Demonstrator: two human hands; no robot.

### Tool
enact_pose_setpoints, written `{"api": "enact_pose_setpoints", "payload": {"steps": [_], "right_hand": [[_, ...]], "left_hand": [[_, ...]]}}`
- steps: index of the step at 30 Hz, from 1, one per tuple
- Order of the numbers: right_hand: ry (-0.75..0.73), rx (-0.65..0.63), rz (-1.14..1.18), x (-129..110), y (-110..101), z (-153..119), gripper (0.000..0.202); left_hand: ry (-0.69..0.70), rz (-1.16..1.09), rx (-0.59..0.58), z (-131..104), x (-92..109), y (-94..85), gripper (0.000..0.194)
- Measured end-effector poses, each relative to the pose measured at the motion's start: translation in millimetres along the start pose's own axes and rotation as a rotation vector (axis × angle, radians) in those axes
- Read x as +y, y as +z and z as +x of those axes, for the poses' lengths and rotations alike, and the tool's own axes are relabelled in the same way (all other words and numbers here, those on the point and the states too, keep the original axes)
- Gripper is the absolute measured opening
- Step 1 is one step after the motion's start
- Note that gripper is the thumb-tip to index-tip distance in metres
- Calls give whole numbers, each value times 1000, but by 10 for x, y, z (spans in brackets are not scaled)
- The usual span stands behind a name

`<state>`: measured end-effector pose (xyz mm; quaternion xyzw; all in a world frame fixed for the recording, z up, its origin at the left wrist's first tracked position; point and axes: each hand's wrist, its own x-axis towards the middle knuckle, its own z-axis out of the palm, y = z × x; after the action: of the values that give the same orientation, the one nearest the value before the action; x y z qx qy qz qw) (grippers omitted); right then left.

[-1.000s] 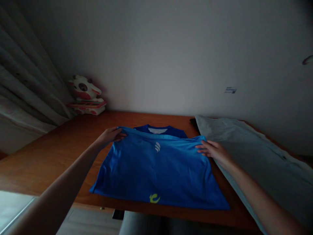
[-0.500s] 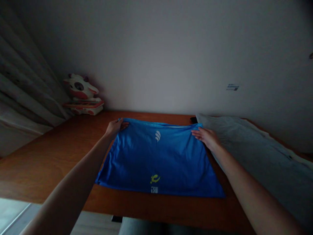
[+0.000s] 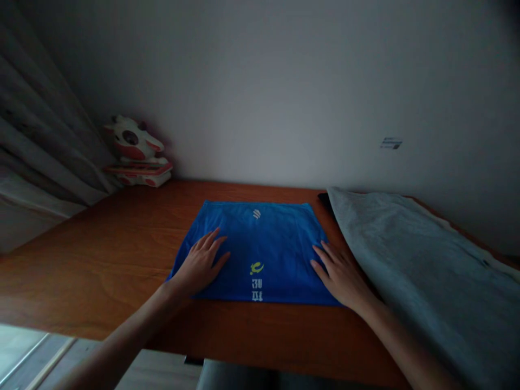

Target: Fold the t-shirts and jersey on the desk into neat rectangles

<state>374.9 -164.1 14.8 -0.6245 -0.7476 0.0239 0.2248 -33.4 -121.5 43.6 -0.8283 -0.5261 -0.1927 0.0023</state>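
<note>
The left hand (image 3: 202,264) lies palm down with its fingers spread, resting on the left part of the blue garment (image 3: 280,244) and grasping nothing. The right hand (image 3: 337,271) is likewise flat and loose-fingered, laid over the garment's right edge without pinching the cloth.

The garment itself lies flat between the two forearms, its narrower-looking far edge lighter blue than the near one. Along its middle run a small white mark (image 3: 257,214) close to the far edge, a yellow-green emblem (image 3: 257,268) nearer the person, and white characters (image 3: 257,290) by the near edge.

Under and around the garment spreads the brown wooden tabletop (image 3: 101,244). Just to the garment's right lies a grey cloth (image 3: 394,244), with a black item (image 3: 326,203) showing at its far left corner; in this dim light it may be fabric, but I cannot tell. Beyond the garment to the left sits a cow-shaped toy (image 3: 136,154), with a curtain (image 3: 36,135) farther left. Behind the garment rises a pale wall (image 3: 260,97) bearing a small label (image 3: 391,143).
</note>
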Motion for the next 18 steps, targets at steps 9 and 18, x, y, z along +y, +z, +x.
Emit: {"api": "enact_pose_setpoints", "payload": {"steps": [9,18], "right_hand": [[384,34,-92,216,-408,-336,53],[456,18,219,181,-637,-299,38]], "left_hand": [[-337,175,81,-732,-392,-443,54],[-533,-425,86,-625,-489,-585,57]]}}
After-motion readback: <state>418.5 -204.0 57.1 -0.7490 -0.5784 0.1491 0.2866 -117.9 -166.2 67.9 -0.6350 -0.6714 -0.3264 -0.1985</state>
